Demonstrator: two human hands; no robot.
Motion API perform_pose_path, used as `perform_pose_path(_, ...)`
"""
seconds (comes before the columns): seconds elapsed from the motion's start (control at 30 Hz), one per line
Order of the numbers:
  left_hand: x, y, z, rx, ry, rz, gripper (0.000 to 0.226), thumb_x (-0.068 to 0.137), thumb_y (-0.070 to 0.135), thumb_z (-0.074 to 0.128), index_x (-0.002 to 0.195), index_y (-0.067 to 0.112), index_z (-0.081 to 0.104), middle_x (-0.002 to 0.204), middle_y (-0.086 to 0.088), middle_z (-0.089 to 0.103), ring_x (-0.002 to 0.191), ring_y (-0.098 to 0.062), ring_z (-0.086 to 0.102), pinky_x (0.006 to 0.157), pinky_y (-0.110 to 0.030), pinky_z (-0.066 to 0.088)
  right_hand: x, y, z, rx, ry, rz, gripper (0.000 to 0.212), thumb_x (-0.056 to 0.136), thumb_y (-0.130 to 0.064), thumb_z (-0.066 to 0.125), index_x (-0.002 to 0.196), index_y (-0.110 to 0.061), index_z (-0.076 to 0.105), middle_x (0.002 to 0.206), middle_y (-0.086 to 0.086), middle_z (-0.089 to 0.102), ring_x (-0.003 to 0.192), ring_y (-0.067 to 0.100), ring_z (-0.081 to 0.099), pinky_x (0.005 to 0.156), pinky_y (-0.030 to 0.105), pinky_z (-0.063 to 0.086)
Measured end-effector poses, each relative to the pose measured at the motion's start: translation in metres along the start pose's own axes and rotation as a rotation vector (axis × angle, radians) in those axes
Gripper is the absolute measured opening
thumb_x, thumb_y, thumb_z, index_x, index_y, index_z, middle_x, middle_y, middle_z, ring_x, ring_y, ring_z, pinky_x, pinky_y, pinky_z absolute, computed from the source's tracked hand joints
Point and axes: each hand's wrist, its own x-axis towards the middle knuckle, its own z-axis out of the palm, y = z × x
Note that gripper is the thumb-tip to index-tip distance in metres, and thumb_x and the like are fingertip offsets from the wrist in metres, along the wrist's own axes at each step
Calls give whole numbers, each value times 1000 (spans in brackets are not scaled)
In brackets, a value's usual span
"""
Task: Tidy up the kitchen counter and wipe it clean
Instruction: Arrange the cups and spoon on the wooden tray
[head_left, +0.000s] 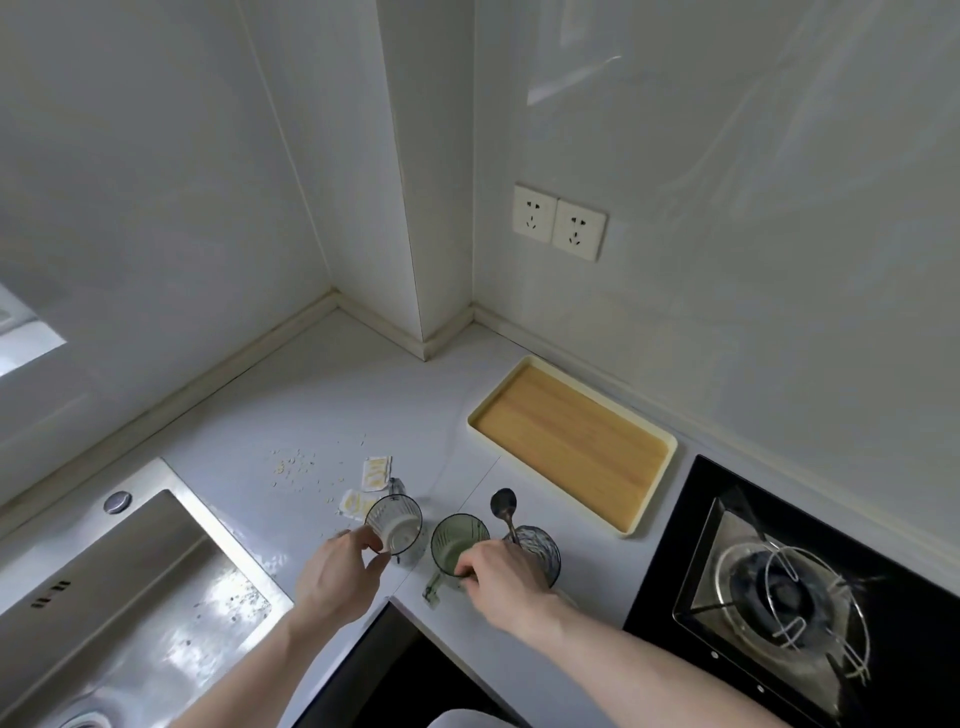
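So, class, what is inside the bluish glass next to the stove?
A metal spoon stands in the bluish glass, its bowl sticking up above the rim. The right hand covers the glass's near side, so the spoon's lower end and any liquid cannot be seen.

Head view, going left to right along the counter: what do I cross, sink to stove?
sink → scattered crumbs → clear glass gripped by the left hand → green cup gripped by the right hand → yellow tray → gas stove.
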Motion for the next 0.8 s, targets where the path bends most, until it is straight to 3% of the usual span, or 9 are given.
perform_pose_path(0.1, -1, -1, 1, -10, 22, -7, 14, 98, 49, 58, 107, 41, 64, 115, 13, 63, 93, -12, 66, 69, -29, 55, -4, -1, -11, 131, 72, -40, 18, 94, -30, 62, 107, -27, 73, 111, -9, 72, 96, 16, 66, 83, 33, 55)
perform_pose_path(0.23, 0, 1, 0, -20, 32, -4, 14, 99, 48, 57, 108, 41, 64, 117, 12, 63, 93, -13, 66, 65, -28, 50, -20, -7, -49, 376, 217, -151, 11, 90, -27, 71, 97, -21, 77, 96, -11, 73, 76, -5, 59, 75, 14, 49)
perform_pose_path(0.4, 2, 3, 4, -38, 29, -11, 9, 98, 47, 59, 103, 40, 62, 121, 10, 61, 93, -16, 64, 67, -30, 48, -36, 8, -101, 616, 481, -229, 6, 91, -15, 74, 97, -12, 74, 92, -10, 72, 82, 9, 70, 65, 24, 59)
perform_pose_path(0.6, 6, 6, 10, -64, 32, 5, 4, 97, 43, 60, 99, 40, 62, 125, 6, 62, 93, -18, 67, 78, -32, 50, -21, 80, -130, 568, 778, 27, 6, 90, -16, 75, 96, -18, 74, 89, -11, 73, 83, 9, 71, 69, 23, 57)
perform_pose_path(0.7, 5, 8, 13, -79, 44, 12, 10, 98, 43, 60, 105, 38, 64, 128, 6, 61, 95, -17, 68, 79, -32, 51, -21, 123, -126, 469, 747, 187, 6, 92, -19, 73, 98, -18, 73, 88, -12, 71, 85, 4, 69, 70, 19, 56)
perform_pose_path(0.8, 4, 12, 14, -82, 39, 8, 27, 98, 41, 60, 124, 33, 65, 135, 5, 59, 111, -18, 65, 86, -31, 51, -23, 160, -114, 380, 603, 367, 12, 94, -21, 70, 105, -16, 73, 96, -4, 72, 86, 7, 68, 68, 12, 49)
